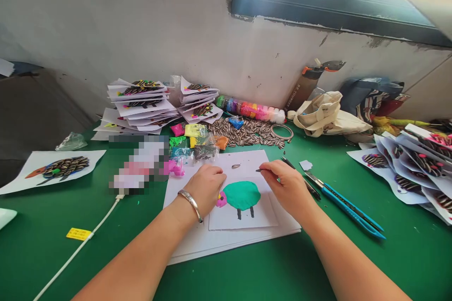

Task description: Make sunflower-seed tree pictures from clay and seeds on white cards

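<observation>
A small white card (226, 222) lies on larger white sheets (190, 243). On it is a flat green clay body (243, 195) with a pink clay head (221, 200) and two black legs. My left hand (207, 183), a silver bangle on its wrist, rests at the card's left by the pink head. Its fingers are curled together; whatever is in them is hidden. Above the card's right side, my right hand (282, 181) pinches a small dark piece (259, 170), too small to name surely. One sunflower seed (236, 166) lies loose above the green body.
Sunflower seeds (247, 134) are heaped behind the sheets, beside bagged coloured clay (196, 130). Stacked seed pictures (141, 108) stand at back left, others (413, 169) at right. A blue-handled tool (348, 207) lies right of my right hand. A white cable (77, 247) crosses the left.
</observation>
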Motion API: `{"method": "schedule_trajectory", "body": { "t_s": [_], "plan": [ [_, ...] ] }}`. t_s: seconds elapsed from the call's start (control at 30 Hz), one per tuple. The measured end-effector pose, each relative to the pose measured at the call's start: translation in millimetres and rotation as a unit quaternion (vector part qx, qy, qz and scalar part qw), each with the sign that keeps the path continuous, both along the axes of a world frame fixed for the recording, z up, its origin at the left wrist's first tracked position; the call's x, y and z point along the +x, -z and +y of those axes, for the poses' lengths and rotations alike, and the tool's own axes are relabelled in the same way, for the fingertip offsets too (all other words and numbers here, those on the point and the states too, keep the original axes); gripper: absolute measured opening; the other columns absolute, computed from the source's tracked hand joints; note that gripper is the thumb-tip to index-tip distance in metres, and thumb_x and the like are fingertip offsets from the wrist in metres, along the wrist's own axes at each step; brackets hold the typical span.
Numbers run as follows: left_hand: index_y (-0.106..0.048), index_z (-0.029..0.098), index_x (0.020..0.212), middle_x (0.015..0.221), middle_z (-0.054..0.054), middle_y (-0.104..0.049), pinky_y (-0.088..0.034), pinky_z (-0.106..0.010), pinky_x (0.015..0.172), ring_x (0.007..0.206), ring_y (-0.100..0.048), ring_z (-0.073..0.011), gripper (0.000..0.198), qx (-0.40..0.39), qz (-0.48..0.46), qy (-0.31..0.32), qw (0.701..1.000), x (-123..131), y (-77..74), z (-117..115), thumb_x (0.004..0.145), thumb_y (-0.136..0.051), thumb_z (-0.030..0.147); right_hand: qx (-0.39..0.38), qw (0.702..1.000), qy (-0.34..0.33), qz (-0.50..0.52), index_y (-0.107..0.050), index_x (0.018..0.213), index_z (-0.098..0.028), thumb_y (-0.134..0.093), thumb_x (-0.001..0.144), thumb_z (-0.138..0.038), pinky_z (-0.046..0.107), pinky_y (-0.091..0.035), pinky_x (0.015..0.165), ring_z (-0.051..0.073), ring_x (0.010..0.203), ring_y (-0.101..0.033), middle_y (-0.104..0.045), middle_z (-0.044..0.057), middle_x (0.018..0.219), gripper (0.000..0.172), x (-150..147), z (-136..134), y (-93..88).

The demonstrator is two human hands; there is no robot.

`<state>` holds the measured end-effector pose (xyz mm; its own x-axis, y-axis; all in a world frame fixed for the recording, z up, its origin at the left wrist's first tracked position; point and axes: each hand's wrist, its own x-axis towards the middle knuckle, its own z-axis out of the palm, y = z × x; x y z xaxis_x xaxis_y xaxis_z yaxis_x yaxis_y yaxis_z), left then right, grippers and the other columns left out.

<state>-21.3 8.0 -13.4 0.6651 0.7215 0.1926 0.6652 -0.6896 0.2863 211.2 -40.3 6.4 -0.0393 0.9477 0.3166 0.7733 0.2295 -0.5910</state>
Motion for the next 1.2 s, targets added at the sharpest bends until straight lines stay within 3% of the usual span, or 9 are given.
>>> {"method": "schedule_trajectory", "body": {
  "t_s": [0.77,1.03,1.2],
  "plan": [
    [-0.071,0.016,0.087,0.101,-0.009,-0.067,-0.047,-0.039,0.088,0.096,-0.056,-0.0243,0.027,-0.038,0.004,-0.011,0.999,3.6,-4.6,-1.4,0.089,-0.045,0.01,-0.022,0.999,-0.031,0.005,-0.064,0.089,-0.023,-0.049,0.089,-0.017,0.029,-0.045,0.069,0.017,0.078,-0.058,-0.063,0.002,0.084,0.016,-5.2,3.9,14.6],
    [-0.072,0.016,0.093,0.103,-0.008,-0.066,-0.046,-0.04,0.091,0.099,-0.055,-0.0245,0.025,-0.064,-0.016,-0.022,0.998,4.4,-3.4,-0.3,0.088,-0.047,0.012,0.035,0.992,-0.118,-0.036,-0.068,0.09,-0.021,-0.051,0.088,-0.013,0.032,-0.044,0.073,0.018,0.081,-0.054,-0.062,0.005,0.082,0.018,-42.2,-2.2,16.6],
    [-0.072,0.018,0.092,0.103,-0.008,-0.066,-0.046,-0.039,0.09,0.099,-0.056,-0.0238,0.03,-0.071,-0.032,-0.028,0.997,4.0,-3.3,-0.4,0.09,-0.043,0.012,0.033,0.989,-0.128,-0.064,-0.069,0.087,-0.021,-0.055,0.086,-0.011,0.033,-0.041,0.074,0.018,0.08,-0.052,-0.063,0.004,0.081,0.017,-53.5,-3.0,20.5]
  ]
}}
